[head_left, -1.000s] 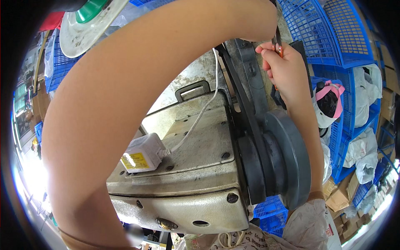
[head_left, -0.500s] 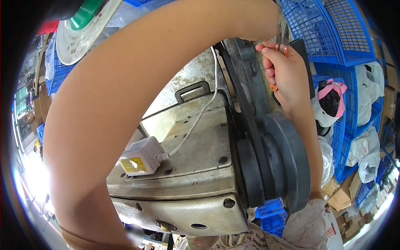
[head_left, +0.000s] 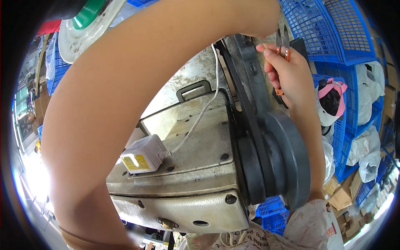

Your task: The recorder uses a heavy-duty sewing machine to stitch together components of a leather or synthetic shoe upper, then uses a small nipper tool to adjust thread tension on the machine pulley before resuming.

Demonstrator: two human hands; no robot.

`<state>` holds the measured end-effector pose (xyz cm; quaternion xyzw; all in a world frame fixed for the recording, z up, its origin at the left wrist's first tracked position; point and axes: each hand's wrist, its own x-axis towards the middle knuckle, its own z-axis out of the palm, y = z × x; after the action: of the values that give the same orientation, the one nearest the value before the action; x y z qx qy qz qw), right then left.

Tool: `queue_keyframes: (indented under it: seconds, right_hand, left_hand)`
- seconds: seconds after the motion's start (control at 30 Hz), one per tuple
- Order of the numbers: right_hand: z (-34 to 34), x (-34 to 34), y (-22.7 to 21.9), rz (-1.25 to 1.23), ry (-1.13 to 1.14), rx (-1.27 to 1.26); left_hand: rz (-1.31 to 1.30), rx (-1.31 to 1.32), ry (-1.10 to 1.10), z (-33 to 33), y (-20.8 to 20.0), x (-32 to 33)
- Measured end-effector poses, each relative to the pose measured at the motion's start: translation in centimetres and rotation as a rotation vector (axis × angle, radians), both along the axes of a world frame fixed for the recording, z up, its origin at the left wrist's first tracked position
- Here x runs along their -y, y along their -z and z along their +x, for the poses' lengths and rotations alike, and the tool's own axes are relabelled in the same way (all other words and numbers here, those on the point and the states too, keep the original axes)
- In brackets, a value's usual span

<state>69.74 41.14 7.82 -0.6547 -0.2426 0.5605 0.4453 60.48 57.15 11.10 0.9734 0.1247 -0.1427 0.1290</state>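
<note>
My right hand [head_left: 287, 68], at the upper right beyond the machine, is closed around a pair of orange-handled thread snips [head_left: 283, 41]. Their two metal blades point up and stand apart, and the orange handle end shows below my curled fingers. My left arm arches across the machine from the lower left. At its end, my left hand [head_left: 262, 21] bends down at the top edge, near the blades; its fingers are hidden. Under my arms stands a worn, cream sewing machine [head_left: 200, 146], with a dark grey handwheel [head_left: 291, 162] and a black belt [head_left: 243, 96] at its right side.
A white power adapter [head_left: 143, 154] with a white cable [head_left: 204, 110] rests on the machine's top. Blue plastic crates [head_left: 312, 29] stand at the right, several with white bags [head_left: 366, 146]. A green and white disc-shaped part [head_left: 85, 31] hangs at the upper left.
My right hand has turned slightly, and more of the snips' blades and orange upper part shows. My left hand has shifted a little. The machine appears almost the same.
</note>
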Motion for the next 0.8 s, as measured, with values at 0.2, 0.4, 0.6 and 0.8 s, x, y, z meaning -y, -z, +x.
queue_keyframes:
  seconds: [0.2,0.4,0.6,0.8]
  right_hand:
    - [0.5,0.6,-0.2,-0.013,-0.066,0.059]
    - [0.7,0.9,0.2,0.0,-0.065,0.062]
    - [0.5,0.8,0.2,0.015,-0.101,0.087]
    - [0.9,0.9,0.3,0.019,-0.115,0.118]
  left_hand:
    - [-0.063,-0.004,-0.288,-0.1,-0.8,0.2]
    - [-0.233,-0.303,-0.657,0.5,-6.7,3.2]
    - [-0.041,-0.23,-0.309,-3.2,3.8,0.2]
    - [-0.3,-0.033,-0.576,-4.4,3.6,0.5]
